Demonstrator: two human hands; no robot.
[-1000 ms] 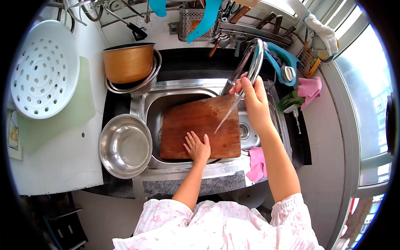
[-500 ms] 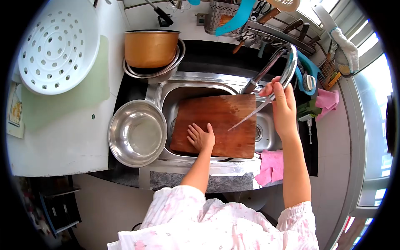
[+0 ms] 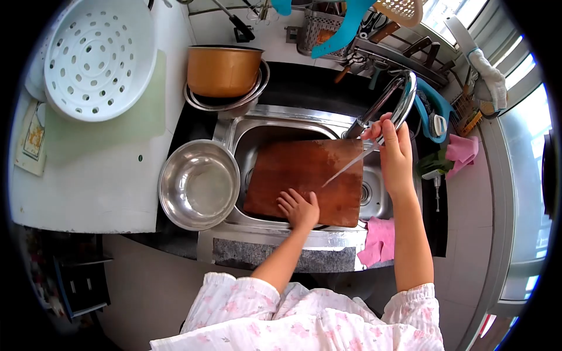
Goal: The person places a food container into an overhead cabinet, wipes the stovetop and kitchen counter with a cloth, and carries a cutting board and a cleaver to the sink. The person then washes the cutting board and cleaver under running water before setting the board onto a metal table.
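Observation:
A reddish-brown wooden board [image 3: 287,164] lies over the sink [image 3: 252,127], covering much of the left basin and part of the right one. My left hand [image 3: 300,209] rests on the board near its front edge, fingers spread. My right hand [image 3: 395,149] has its fingers closed round the end of the curved chrome faucet [image 3: 404,102]. From the spout a thin stream of water runs down and left onto the board, whose surface looks wet.
A steel bowl [image 3: 199,184] stands left of the sink, and an orange pot [image 3: 224,71] in steel bowls behind it. A white perforated tray [image 3: 99,58] is at the far left. Pink cloths [image 3: 379,241] lie near the sink. Knives [image 3: 417,47] hang on the back wall.
The view has shifted, so the scene sits further right. My left hand has slid right and toward the board's front edge. The stream still runs onto the board.

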